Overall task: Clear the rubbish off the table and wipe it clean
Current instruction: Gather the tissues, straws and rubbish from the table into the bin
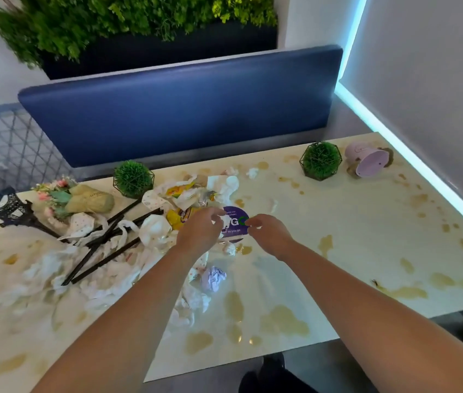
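A pale table [352,217] is spotted with yellowish spills and strewn with rubbish. Crumpled white tissues [224,184], yellow wrappers [176,217] and several black straws [102,245] lie across its left and middle. A crumpled lilac paper ball [214,277] sits near the front. My left hand [200,229] hovers over the wrappers with fingers loosely curled, holding nothing that I can make out. My right hand [267,234] reaches beside it, fingertips at the right edge of a round purple sticker [234,226] on the table top.
Two green ball plants in black wire frames [133,178] [320,161] stand at the back. A lilac pot [368,162] lies tipped at the far right. A small flower bouquet [77,199] and a black tower model [19,212] lie at the left. A blue bench [182,109] faces me.
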The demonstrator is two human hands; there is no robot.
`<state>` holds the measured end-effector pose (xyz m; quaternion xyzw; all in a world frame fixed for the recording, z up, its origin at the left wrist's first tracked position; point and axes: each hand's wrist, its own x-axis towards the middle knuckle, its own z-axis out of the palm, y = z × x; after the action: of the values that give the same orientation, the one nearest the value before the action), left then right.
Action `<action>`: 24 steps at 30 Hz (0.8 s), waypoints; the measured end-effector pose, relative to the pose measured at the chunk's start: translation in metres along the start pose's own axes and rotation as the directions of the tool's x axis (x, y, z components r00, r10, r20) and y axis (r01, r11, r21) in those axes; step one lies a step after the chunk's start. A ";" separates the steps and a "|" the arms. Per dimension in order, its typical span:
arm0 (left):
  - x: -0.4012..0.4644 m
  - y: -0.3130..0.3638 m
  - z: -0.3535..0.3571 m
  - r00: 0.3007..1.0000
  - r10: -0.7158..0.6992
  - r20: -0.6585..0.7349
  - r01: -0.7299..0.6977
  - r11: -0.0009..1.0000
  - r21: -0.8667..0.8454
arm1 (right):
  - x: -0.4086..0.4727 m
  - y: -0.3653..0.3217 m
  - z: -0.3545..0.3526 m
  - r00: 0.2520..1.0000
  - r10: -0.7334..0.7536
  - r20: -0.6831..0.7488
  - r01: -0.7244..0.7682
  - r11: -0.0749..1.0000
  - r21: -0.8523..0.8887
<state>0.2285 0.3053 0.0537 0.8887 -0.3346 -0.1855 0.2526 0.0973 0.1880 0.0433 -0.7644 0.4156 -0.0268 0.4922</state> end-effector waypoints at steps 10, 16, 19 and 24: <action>0.025 -0.038 -0.012 0.975 -0.223 -0.019 0.222 0.952 0.210 | 0.055 -0.017 0.020 0.986 -0.012 0.167 -0.001 0.997 0.075; 0.035 -0.053 0.003 0.968 -0.247 0.046 0.226 0.934 0.278 | 0.081 -0.016 0.047 0.971 -0.074 0.227 0.083 0.996 -0.031; 0.038 -0.058 0.008 0.972 -0.233 0.018 0.209 0.903 0.376 | 0.090 -0.015 0.058 0.963 -0.105 0.250 0.140 0.982 -0.128; 0.043 -0.066 0.011 0.964 -0.261 -0.046 0.256 0.869 0.423 | 0.099 -0.018 0.071 0.956 -0.125 0.266 0.205 0.932 -0.299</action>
<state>0.2868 0.3147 0.0001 0.9578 -0.2467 -0.1459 0.0235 0.2050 0.1768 -0.0157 -0.8646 0.2849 0.0938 0.4031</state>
